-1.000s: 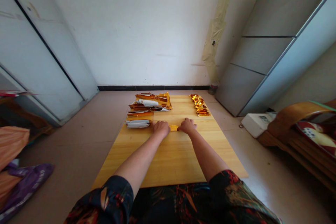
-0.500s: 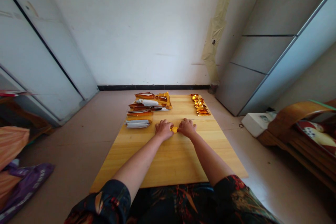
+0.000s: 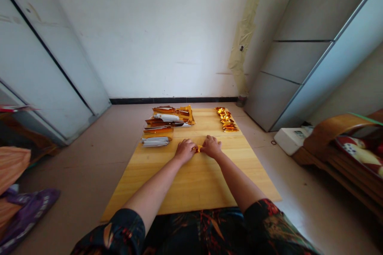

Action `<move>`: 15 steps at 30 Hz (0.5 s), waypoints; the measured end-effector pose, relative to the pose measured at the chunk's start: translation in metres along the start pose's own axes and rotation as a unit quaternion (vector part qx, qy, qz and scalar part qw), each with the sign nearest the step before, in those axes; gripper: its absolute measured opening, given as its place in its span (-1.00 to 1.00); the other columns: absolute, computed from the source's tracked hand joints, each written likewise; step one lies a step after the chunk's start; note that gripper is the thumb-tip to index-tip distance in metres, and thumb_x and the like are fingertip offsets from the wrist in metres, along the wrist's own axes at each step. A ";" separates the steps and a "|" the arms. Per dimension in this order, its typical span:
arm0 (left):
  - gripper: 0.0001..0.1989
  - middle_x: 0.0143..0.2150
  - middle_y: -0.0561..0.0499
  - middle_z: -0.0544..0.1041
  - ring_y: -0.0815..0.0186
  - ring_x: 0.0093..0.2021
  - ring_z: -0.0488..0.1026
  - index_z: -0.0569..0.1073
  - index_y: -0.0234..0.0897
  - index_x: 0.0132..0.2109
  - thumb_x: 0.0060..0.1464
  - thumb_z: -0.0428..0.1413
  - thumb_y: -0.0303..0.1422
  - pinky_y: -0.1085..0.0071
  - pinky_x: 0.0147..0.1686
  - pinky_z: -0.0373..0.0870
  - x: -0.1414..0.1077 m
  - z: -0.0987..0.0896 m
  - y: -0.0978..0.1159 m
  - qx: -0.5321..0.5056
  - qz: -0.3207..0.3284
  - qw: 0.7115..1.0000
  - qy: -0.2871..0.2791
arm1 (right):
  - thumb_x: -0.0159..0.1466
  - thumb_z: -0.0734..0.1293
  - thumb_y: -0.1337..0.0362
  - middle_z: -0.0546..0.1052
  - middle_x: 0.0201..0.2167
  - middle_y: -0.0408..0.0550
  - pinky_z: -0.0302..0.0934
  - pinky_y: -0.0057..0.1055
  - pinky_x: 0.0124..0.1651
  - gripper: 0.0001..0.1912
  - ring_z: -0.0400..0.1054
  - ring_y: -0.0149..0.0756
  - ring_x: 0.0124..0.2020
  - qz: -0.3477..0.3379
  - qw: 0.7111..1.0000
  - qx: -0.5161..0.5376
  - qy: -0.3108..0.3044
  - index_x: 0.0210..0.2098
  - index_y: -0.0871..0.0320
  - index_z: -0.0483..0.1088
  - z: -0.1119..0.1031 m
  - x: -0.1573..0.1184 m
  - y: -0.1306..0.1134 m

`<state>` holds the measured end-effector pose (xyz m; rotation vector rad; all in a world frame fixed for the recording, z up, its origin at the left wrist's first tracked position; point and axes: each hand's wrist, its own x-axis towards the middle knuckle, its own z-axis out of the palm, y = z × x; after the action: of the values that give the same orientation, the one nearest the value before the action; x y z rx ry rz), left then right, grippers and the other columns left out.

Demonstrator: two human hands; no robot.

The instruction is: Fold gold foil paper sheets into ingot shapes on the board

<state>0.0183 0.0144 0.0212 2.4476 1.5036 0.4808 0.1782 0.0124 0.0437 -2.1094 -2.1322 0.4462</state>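
My left hand [image 3: 185, 150] and my right hand [image 3: 211, 146] meet at the middle of a pale wooden board [image 3: 191, 183]. Their fingers pinch a small piece of gold foil [image 3: 196, 149] between them, and most of it is hidden. To the left of my left hand lies a stack of folded silver-white and gold foil [image 3: 156, 141]. Beyond it is a loose pile of gold and white foil packets [image 3: 170, 116]. A row of crumpled gold foil pieces [image 3: 226, 120] lies at the board's far right.
The board rests on a beige floor, with a white wall [image 3: 149, 40] behind it. A grey cabinet [image 3: 299, 55] stands at right, near a white box [image 3: 290, 141] and a wooden chair [image 3: 326, 147]. Orange and purple bags [image 3: 26, 207] lie at left.
My hands have moved closer together, and the gold foil between them has gone from a small visible strip to a mostly hidden piece.
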 end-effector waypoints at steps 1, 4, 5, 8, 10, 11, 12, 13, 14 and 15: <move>-0.85 -0.21 0.00 0.48 0.26 -0.10 0.35 0.54 -0.15 -0.23 0.05 0.09 -0.36 0.36 -0.10 0.25 -0.002 0.000 -0.001 -0.001 0.023 1.000 0.000 | 0.11 0.33 0.16 0.30 0.02 0.02 -0.02 -0.06 0.04 -0.79 0.10 -0.08 0.07 0.005 1.000 -0.001 -0.005 -0.30 0.10 0.47 -0.001 0.001 -0.002; -0.78 -0.18 -0.03 0.47 0.24 -0.11 0.34 0.54 -0.18 -0.18 -0.03 0.18 -0.29 0.35 -0.09 0.26 -0.008 -0.002 -0.006 -0.017 0.074 0.997 -0.004 | 0.09 0.34 0.17 0.30 0.04 0.07 0.00 -0.04 0.05 -0.75 0.10 -0.04 0.08 0.024 0.999 -0.006 -0.023 -0.26 0.12 0.47 -0.002 0.005 -0.006; -0.77 -0.18 -0.03 0.47 0.24 -0.12 0.34 0.53 -0.19 -0.18 -0.05 0.20 -0.28 0.35 -0.09 0.27 -0.009 -0.003 -0.008 -0.023 0.082 0.996 -0.005 | 0.08 0.34 0.18 0.30 0.05 0.08 0.01 -0.03 0.05 -0.72 0.10 -0.03 0.10 0.030 0.999 -0.007 -0.027 -0.22 0.12 0.47 -0.002 0.007 -0.008; -0.81 -0.21 -0.03 0.48 0.26 -0.14 0.35 0.53 -0.22 -0.20 -0.02 0.17 -0.35 0.37 -0.10 0.28 -0.009 -0.002 -0.011 -0.034 0.089 0.995 0.000 | 0.06 0.35 0.18 0.29 0.08 0.12 0.04 -0.01 0.05 -0.59 0.08 0.00 0.13 0.049 0.998 -0.004 -0.039 -0.08 0.12 0.42 -0.002 0.013 -0.009; -0.82 -0.21 -0.04 0.48 0.27 -0.14 0.35 0.51 -0.22 -0.18 0.02 0.13 -0.40 0.36 -0.09 0.28 -0.009 0.000 -0.011 -0.028 0.097 0.995 0.008 | 0.05 0.36 0.19 0.29 0.07 0.13 0.06 -0.01 0.05 -0.54 0.08 0.01 0.13 0.059 0.997 0.000 -0.045 -0.04 0.12 0.39 -0.002 0.017 -0.010; -0.82 -0.21 -0.04 0.49 0.27 -0.14 0.35 0.51 -0.22 -0.16 0.05 0.11 -0.41 0.36 -0.09 0.28 -0.009 0.001 -0.010 -0.021 0.102 0.995 0.012 | 0.05 0.36 0.20 0.29 0.07 0.14 0.06 -0.01 0.05 -0.53 0.09 0.01 0.13 0.061 0.997 -0.001 -0.047 -0.04 0.12 0.38 -0.003 0.018 -0.010; -0.82 -0.21 -0.04 0.49 0.28 -0.14 0.36 0.50 -0.22 -0.16 0.07 0.08 -0.42 0.36 -0.08 0.28 -0.008 0.002 -0.009 -0.010 0.107 0.994 0.014 | 0.04 0.36 0.21 0.29 0.07 0.13 0.06 -0.01 0.05 -0.54 0.09 0.01 0.13 0.061 0.997 -0.002 -0.046 -0.04 0.12 0.39 -0.003 0.018 -0.010; -0.82 -0.22 -0.05 0.49 0.28 -0.14 0.36 0.50 -0.22 -0.16 0.10 0.05 -0.43 0.35 -0.08 0.28 -0.008 0.003 -0.009 0.004 0.113 0.993 0.015 | 0.04 0.36 0.21 0.29 0.07 0.13 0.06 0.00 0.05 -0.56 0.09 0.01 0.13 0.059 0.997 -0.005 -0.043 -0.06 0.12 0.40 -0.003 0.018 -0.009; -0.82 -0.23 -0.06 0.50 0.28 -0.15 0.36 0.50 -0.23 -0.16 0.13 0.02 -0.43 0.35 -0.08 0.28 -0.009 0.003 -0.008 0.019 0.120 0.992 0.016 | 0.03 0.37 0.21 0.30 0.07 0.12 0.06 0.00 0.05 -0.58 0.09 0.01 0.13 0.055 0.998 -0.007 -0.039 -0.09 0.12 0.41 -0.004 0.017 -0.009; -0.80 -0.24 -0.07 0.50 0.27 -0.15 0.36 0.50 -0.24 -0.17 0.16 -0.01 -0.42 0.34 -0.09 0.28 -0.009 0.004 -0.008 0.036 0.127 0.991 0.017 | 0.03 0.37 0.20 0.30 0.07 0.10 0.06 0.00 0.05 -0.61 0.10 0.01 0.13 0.050 0.998 -0.008 -0.035 -0.12 0.11 0.43 -0.004 0.016 -0.008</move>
<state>0.0096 0.0098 0.0133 2.7156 1.2462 0.5241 0.1707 0.0292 0.0474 -2.2485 -2.0798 0.5217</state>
